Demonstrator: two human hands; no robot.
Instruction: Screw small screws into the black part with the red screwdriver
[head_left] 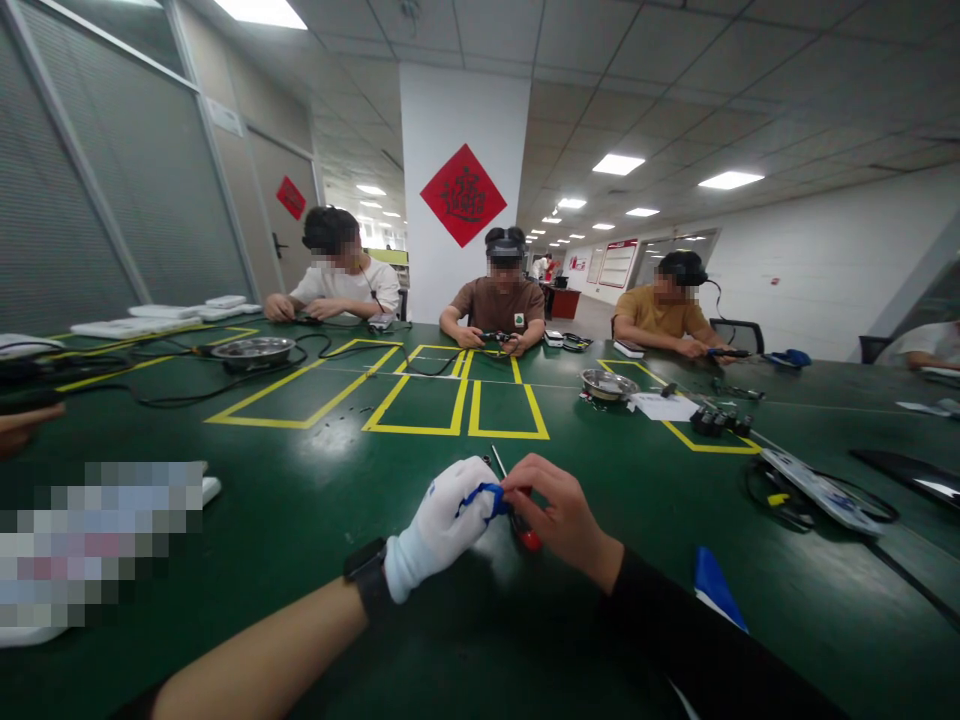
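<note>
My left hand [446,515] wears a white glove and a dark wrist strap, its fingers curled in. At its fingertips shows crumpled blue glove material [491,498]; whether this is the worn glove's coating or a separate piece is unclear. My right hand [559,515], bare below a black sleeve, pinches at the blue material with thumb and forefinger. A screwdriver [529,540] with a red handle and thin metal shaft lies under and between the hands, partly hidden. Beside my right forearm lies a blue and white piece [716,585], possibly another glove, partly covered by the sleeve.
The green table [300,520] carries yellow tape outlines. To the right are a power strip [817,490] with cables, small black parts [720,420], white paper [664,406] and a metal bowl [607,385]. Another bowl [253,350] stands at left. Several people sit around the table.
</note>
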